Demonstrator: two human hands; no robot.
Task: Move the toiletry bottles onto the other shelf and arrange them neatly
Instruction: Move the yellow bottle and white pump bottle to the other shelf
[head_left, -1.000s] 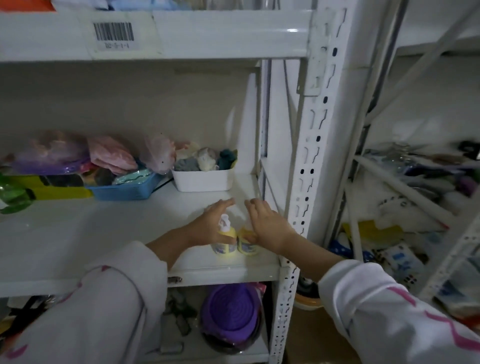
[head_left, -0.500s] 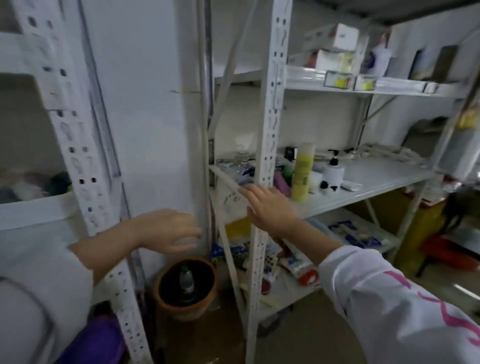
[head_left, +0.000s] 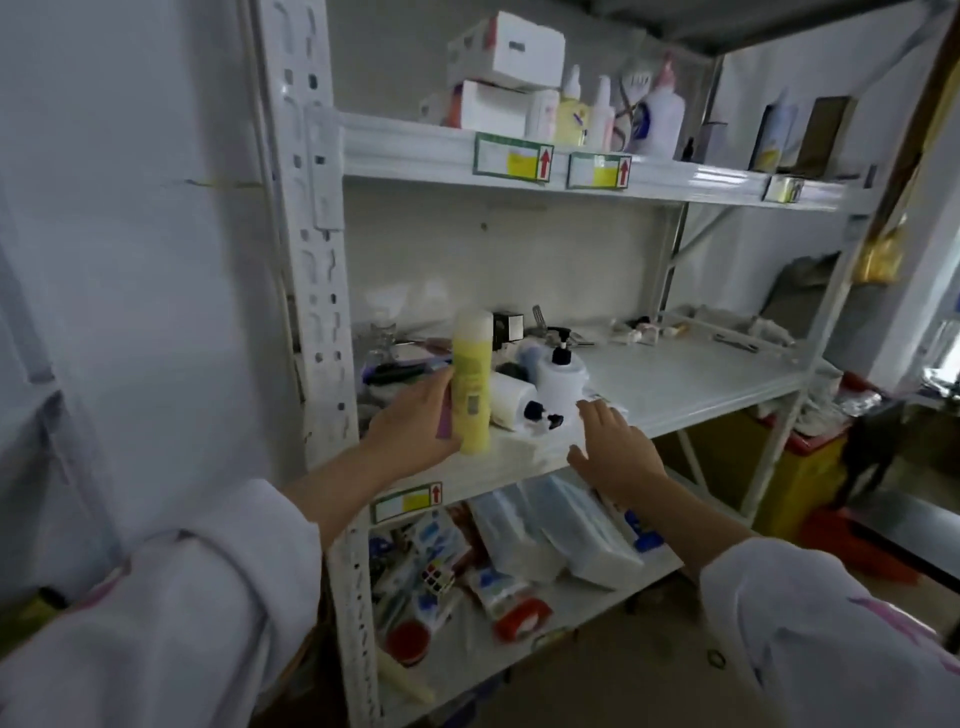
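Note:
A tall yellow bottle stands upright near the front left of the middle shelf. My left hand wraps around its lower part from the left. Just right of it a white bottle with a black cap lies on its side. Behind that stands a white pump bottle. My right hand hovers with fingers spread at the shelf's front edge, right of the lying bottle, holding nothing.
The top shelf carries white boxes and several bottles. The bottom shelf holds packets and a puzzle cube. A white upright post stands left of my left hand. A yellow bin sits at the right.
My view has turned from the left shelf unit to the right one. My left hand came across the post and closed around the yellow bottle; my right hand moved right along the shelf edge.

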